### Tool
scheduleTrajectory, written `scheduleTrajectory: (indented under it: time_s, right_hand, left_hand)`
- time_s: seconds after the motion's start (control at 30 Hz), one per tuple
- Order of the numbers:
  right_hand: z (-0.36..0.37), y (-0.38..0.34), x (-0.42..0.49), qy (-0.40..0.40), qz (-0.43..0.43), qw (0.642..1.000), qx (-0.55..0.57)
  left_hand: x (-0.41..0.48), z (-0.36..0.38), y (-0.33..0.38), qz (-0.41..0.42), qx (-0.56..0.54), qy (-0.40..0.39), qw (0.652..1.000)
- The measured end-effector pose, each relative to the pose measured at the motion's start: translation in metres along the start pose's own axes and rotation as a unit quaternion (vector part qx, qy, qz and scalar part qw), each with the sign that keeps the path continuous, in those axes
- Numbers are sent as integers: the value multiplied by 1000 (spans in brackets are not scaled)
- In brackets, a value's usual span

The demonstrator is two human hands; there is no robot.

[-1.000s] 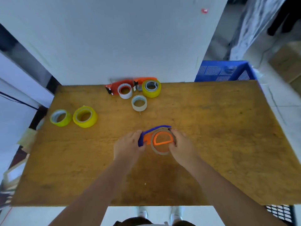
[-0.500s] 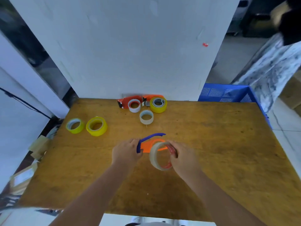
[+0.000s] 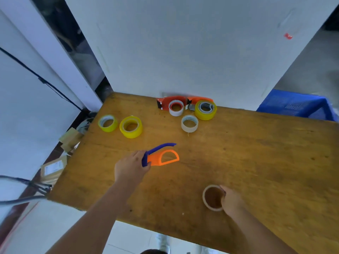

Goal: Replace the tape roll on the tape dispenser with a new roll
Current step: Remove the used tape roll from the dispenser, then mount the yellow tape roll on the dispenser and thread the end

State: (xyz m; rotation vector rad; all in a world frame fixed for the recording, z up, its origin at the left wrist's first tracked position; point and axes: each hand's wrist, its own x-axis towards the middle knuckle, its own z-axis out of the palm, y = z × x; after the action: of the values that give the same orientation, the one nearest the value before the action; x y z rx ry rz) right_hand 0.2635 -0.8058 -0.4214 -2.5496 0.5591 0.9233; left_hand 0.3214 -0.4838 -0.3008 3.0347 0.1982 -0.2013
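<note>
An orange tape dispenser (image 3: 166, 158) with a blue handle lies on the wooden table (image 3: 256, 153), its half-round hub bare. My left hand (image 3: 131, 166) grips its blue handle end. My right hand (image 3: 232, 199) holds a thin, nearly used-up tan tape roll (image 3: 207, 197) down on the table near the front edge, well right of the dispenser. Two yellow rolls (image 3: 131, 127) lie at the left of the table, and a beige roll (image 3: 189, 123) lies further back.
Two red-orange dispensers (image 3: 166, 101) with a white roll (image 3: 176, 107) and a yellow roll (image 3: 205, 109) sit against the white wall panel. A blue crate (image 3: 297, 105) stands beyond the table's right rear. Boxes and cables lie on the floor at left.
My right hand has pulled the thin roll off the dispenser's hub and carried it right and toward me, down onto the table. My left hand still grips the handle. The camera has tilted.
</note>
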Motion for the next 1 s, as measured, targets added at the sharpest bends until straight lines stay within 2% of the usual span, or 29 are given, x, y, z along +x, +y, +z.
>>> scheduleTrajectory:
  time_s: [0.1,0.2,0.3,0.37,0.43,0.6,0.8,0.9,1.0]
  right_hand:
    - [-16,-29,12,-33,2,996,-83]
    - [-38,-103,25,15,-74,989,-123]
    - [-34,-199,44,30,-153,988,-3]
    - [-14,-264,63,-21,-150,982,117]
    - [7,-314,77,-69,-113,961,241]
    - [42,-401,114,-81,-72,948,298]
    - [59,-444,138,-28,-39,961,273]
    - [54,-439,137,-20,-30,962,270]
    - [39,-414,126,7,-56,975,217]
  left_hand:
    - [11,0,-30,-32,-23,12,999]
    - [25,1,-66,-77,-53,18,995]
    - [41,2,-101,-115,-72,38,990]
    - [52,7,-126,-133,-76,63,986]
    - [61,10,-145,-129,-64,79,986]
    - [85,15,-186,-123,-42,102,986]
    - [101,17,-211,-123,-63,100,985]
    - [104,14,-213,-117,-62,90,987]
    - [107,11,-207,-100,-72,80,989]
